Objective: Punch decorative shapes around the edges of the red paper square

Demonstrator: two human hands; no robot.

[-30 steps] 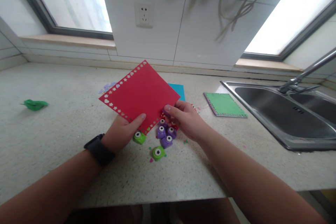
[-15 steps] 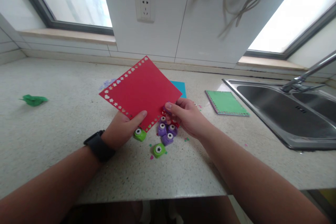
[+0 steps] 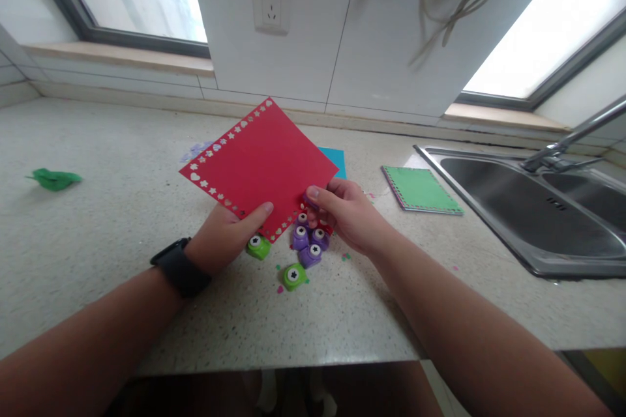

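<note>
A red sheet of paper is held up over the counter, with heart, star and flower holes along three of its edges. My left hand grips its lower left edge, thumb on top. My right hand is closed on a small purple craft punch at the sheet's lower right edge; its thumb presses the punch. Just below lie several purple punches. One green punch sits beside my left hand, another green punch nearer the counter's front.
A stack of green paper lies left of the steel sink. Blue paper lies partly hidden behind the red sheet. Purple cut-outs and a crumpled green thing are at left. Paper bits dot the counter.
The view has shifted slightly. Both hands keep their hold on the red paper and the purple punch, which show hardly any movement.
</note>
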